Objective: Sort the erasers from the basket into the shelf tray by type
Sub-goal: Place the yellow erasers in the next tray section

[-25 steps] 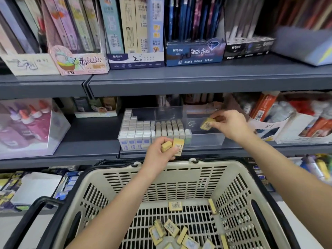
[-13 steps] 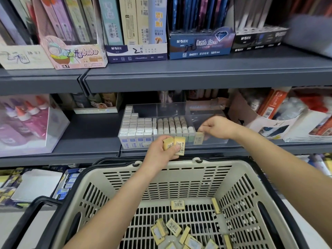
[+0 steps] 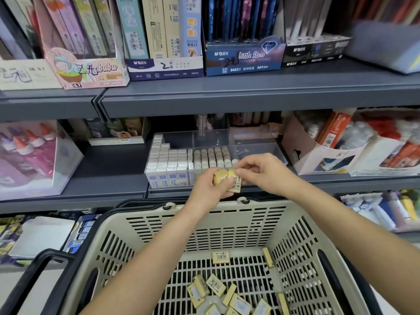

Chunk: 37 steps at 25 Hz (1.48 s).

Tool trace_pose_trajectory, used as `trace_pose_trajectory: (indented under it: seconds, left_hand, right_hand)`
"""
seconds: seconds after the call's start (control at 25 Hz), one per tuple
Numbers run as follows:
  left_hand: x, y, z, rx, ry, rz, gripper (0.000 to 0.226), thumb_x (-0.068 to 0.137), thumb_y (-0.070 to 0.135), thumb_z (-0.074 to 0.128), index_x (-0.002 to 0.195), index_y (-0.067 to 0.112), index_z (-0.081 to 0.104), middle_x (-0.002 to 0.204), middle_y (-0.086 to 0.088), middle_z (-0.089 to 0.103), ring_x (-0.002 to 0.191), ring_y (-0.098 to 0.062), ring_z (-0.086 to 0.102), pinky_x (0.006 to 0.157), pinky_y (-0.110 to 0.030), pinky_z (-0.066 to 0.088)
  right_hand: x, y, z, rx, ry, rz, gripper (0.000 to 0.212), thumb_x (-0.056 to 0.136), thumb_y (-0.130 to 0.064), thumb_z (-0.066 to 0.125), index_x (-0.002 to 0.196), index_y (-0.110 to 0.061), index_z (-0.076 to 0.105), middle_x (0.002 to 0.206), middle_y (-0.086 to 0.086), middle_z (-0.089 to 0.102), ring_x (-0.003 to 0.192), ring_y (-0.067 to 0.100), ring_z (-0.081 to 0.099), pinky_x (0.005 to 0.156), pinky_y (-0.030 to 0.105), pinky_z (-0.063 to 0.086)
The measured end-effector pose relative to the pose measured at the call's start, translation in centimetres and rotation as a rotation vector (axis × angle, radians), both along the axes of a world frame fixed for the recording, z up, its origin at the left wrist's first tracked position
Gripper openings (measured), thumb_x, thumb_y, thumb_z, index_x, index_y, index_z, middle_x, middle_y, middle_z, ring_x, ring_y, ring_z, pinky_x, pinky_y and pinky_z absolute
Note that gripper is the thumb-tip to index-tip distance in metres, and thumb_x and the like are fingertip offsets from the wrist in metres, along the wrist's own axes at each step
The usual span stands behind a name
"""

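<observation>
**Right hand back from the tray to the pair I hold**

My right hand (image 3: 266, 172) has left the right end of the tray, where it was half a second ago, and come back to meet my left hand (image 3: 208, 192). The left has barely shifted; its fingers are curled round two yellow erasers (image 3: 220, 176) standing side by side. My right thumb and forefinger now pinch the top of the outer eraser (image 3: 235, 181), the one nearer that hand, so both hands touch it.

Just beyond my knuckles sits the clear shelf tray (image 3: 259, 148). Rows of white erasers (image 3: 168, 160) fill its part beyond and left of my left hand, and rounded beige erasers (image 3: 211, 155) stand straight past my fingers. My hands hide the tray's front right corner.

Below my wrists is the cream basket (image 3: 204, 214), with loose yellow erasers (image 3: 216, 285) scattered on its slotted floor.

The tray rests on a grey shelf (image 3: 109, 173). Well to the left of my left hand is a box of glue bottles (image 3: 29, 155), to the right of my right hand a white carton (image 3: 318, 151). High above both hands, pencil boxes (image 3: 244, 60) line the upper shelf (image 3: 227, 96).
</observation>
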State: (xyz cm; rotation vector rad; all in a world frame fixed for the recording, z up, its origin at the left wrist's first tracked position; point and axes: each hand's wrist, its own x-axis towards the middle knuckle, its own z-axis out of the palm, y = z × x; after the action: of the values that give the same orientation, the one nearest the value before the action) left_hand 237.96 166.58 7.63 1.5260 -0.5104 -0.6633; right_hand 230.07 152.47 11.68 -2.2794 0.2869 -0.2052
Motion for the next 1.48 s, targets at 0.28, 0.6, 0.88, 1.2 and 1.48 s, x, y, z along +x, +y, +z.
trace_pose_trajectory:
  seconds: [0.28, 0.6, 0.88, 1.2, 1.48]
  left_hand:
    - [1.1, 1.2, -0.6, 0.076, -0.113, 0.106, 0.019, 0.093, 0.008, 0.052, 0.096, 0.027, 0.049, 0.098, 0.001, 0.058, 0.09, -0.01, 0.06, 0.08, -0.026, 0.056]
    - [1.3, 1.8, -1.0, 0.1, -0.167, 0.161, 0.021, 0.09, 0.006, 0.056, 0.106, 0.02, 0.057, 0.101, 0.001, 0.063, 0.097, -0.015, 0.061, 0.087, -0.034, 0.054]
    - [1.0, 0.8, -0.7, 0.073, -0.141, 0.164, 0.024, 0.09, 0.002, 0.056, 0.113, 0.007, 0.058, 0.1, -0.002, 0.064, 0.093, -0.013, 0.061, 0.072, -0.02, 0.055]
    - [-0.6, -0.6, 0.2, -0.004, -0.143, 0.07, 0.022, 0.086, -0.002, 0.059, 0.099, 0.016, 0.056, 0.095, -0.001, 0.062, 0.091, -0.017, 0.06, 0.074, -0.024, 0.055]
    - [-0.9, 3.9, -0.8, 0.03, -0.161, 0.149, 0.019, 0.087, 0.005, 0.06, 0.094, 0.023, 0.058, 0.097, -0.002, 0.064, 0.088, -0.016, 0.063, 0.074, -0.025, 0.056]
  right_hand:
    - [1.3, -5.0, 0.9, 0.017, -0.057, -0.241, 0.007, 0.089, -0.018, 0.06, 0.094, -0.018, 0.065, 0.081, 0.0, 0.07, 0.068, 0.003, 0.062, 0.071, 0.013, 0.049]
    - [4.3, -5.3, -1.5, -0.341, 0.261, -0.093, 0.021, 0.093, -0.024, 0.054, 0.109, -0.017, 0.064, 0.113, 0.005, 0.065, 0.101, 0.018, 0.056, 0.087, 0.025, 0.041]
    - [3.5, -4.8, -0.7, -0.454, 0.229, -0.072, 0.028, 0.096, -0.021, 0.047, 0.117, -0.015, 0.063, 0.123, 0.004, 0.062, 0.114, 0.021, 0.055, 0.094, 0.027, 0.039]
    - [0.4, -0.5, 0.7, -0.201, 0.033, 0.007, 0.012, 0.086, -0.021, 0.063, 0.098, -0.02, 0.068, 0.079, -0.012, 0.065, 0.075, 0.007, 0.064, 0.075, 0.021, 0.048]
    - [2.4, -5.9, 1.8, -0.158, -0.115, -0.306, 0.01, 0.086, -0.014, 0.063, 0.095, -0.015, 0.065, 0.088, 0.0, 0.065, 0.079, 0.012, 0.058, 0.075, 0.022, 0.043]
